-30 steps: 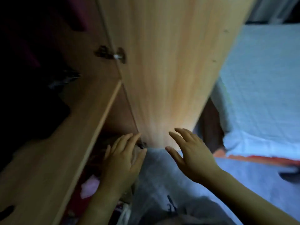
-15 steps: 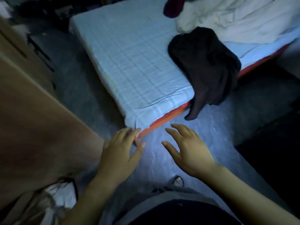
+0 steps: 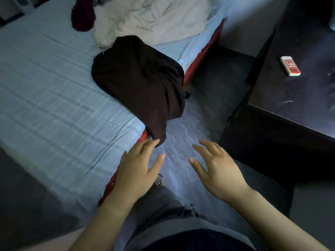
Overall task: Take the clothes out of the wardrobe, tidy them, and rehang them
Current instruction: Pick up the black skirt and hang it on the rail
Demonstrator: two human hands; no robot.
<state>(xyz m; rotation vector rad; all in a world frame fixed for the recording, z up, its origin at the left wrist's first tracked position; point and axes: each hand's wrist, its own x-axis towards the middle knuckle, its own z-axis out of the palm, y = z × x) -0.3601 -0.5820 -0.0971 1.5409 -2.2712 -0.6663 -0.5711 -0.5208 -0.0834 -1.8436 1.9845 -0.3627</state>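
A: Where is the dark garment [image 3: 143, 84] lying?
B: It lies in a heap on the bed [image 3: 54, 98], at the right edge near the foot corner. One part hangs over this edge, above the floor [image 3: 183, 134].
A: And the hands?
B: The left hand [image 3: 137, 167] is spread wide, palm down, with nothing in it. Its fingertips [image 3: 156, 141] are just beside the hanging end of the garment; if they touch it, I cannot tell. The right hand [image 3: 217, 171] is also spread and has hold of nothing, over the floor, apart from the garment.
A: What else is on the bed?
B: A crumpled white blanket [image 3: 154, 17] at the far end, touching the garment, and a dark red cloth [image 3: 82, 16] beside it.
A: And on the right?
B: A dark counter [image 3: 299, 98] with a white and red remote control [image 3: 290, 66] on its top, well apart from the bed.
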